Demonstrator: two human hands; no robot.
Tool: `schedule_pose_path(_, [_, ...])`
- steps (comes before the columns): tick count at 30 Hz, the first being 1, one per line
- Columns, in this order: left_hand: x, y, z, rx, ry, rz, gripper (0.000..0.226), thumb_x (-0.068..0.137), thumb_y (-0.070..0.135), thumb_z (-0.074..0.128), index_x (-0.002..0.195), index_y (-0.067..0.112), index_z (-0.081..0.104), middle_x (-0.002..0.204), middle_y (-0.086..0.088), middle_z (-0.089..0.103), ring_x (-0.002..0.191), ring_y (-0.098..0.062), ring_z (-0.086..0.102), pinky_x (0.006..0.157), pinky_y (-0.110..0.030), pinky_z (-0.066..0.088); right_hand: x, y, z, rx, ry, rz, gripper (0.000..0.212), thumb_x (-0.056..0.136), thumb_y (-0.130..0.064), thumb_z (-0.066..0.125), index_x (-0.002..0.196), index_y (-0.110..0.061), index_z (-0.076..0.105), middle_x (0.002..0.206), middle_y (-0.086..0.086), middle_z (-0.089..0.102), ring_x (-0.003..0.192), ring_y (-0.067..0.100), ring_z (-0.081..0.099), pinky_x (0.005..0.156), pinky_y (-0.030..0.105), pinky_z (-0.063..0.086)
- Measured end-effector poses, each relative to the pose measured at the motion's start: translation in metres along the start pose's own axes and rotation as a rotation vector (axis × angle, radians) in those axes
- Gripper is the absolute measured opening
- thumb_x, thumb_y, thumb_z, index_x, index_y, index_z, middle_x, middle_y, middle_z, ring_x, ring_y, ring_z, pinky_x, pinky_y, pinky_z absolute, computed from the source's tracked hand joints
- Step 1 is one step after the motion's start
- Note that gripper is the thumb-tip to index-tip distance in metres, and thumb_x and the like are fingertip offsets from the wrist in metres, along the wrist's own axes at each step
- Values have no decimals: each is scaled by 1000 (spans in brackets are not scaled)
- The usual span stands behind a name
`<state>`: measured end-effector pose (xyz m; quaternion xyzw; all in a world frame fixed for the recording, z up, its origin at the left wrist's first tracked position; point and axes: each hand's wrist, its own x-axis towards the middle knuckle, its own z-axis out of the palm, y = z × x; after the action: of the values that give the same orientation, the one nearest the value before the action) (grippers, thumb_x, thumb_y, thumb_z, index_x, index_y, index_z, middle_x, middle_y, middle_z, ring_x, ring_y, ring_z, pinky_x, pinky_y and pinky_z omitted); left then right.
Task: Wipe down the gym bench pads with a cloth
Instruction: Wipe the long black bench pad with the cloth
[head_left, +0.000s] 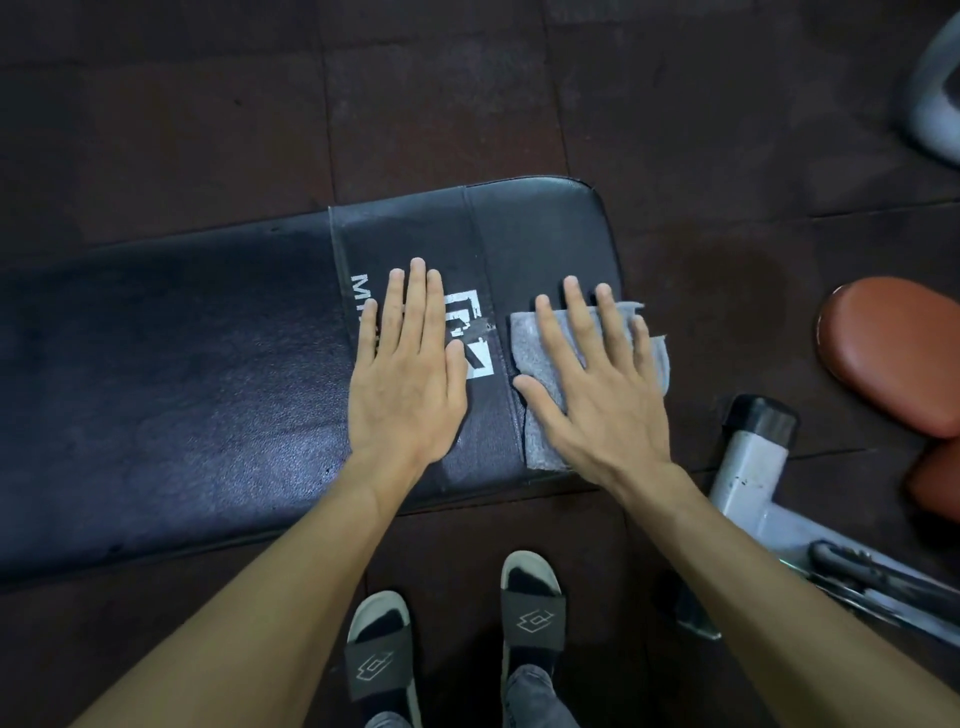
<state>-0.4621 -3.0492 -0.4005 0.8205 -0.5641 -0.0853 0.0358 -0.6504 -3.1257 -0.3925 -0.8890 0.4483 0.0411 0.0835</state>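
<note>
Black vinyl bench pad (171, 364), grained, rounded corners, long axis running left-right across the view. Grey cloth (540, 431), thin, roughly rectangular with ragged edges, lies at the pad's right end. Right hand (597, 395) presses it flat, fingers (576, 312) straight and spread. Left hand (405, 379) rests flat on the white logo (480, 358), fingers together, released.

Both forearms reach forward, bare, side by side over the bench pad (208, 364). The left hand (405, 374) lies flat, palm down on the pad, fingers straight and close together, thumb tucked alongside. The right hand (597, 384) lies flat too, nearer the pad's end, fingers spread, thumb splayed toward the left hand. The two hands sit just beside each other, not touching, wrists level.
</note>
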Motion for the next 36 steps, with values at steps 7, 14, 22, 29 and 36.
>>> schedule_pose_path(7, [1,-1,-2,-65,0,15,64,106,36,17,164,10,5,173,-5,-2,159,-18,-6,130,-41,1,34,-16,-4,133,101,-217,55,110,-40,19,155,-18,40,165,1,33,154,21,25,125,46,22])
schedule_pose_path(14, [-25,-17,-48,-374,5,-54,55,106,20,31,158,6,32,166,-8,32,156,-16,21,130,-35,6,26,-44,-40,505,135,-290,48,106,-31,33,148,-12,48,147,7,52,127,28,53,100,48,52])
schedule_pose_path(22, [-105,-69,-191,-410,90,-418,30,98,15,53,125,10,65,126,-5,68,115,-27,61,107,-41,39,15,-158,-181,533,-74,-573,54,105,-37,31,151,-11,43,146,7,51,128,26,48,110,47,44])
schedule_pose_path(29, [-239,-145,-364,-373,234,-753,22,97,20,54,114,16,68,113,-1,70,105,-26,62,96,-40,44,-37,-320,-316,460,-168,-1002,55,109,-41,27,147,-5,46,137,13,57,123,25,48,108,45,44])
schedule_pose_path(36, [-419,-215,-490,-333,367,-1140,22,101,27,51,115,18,66,116,0,68,109,-25,60,98,-43,44,-131,-506,-413,385,-319,-1386,64,107,-50,18,149,-10,45,140,7,56,122,28,55,100,52,51])
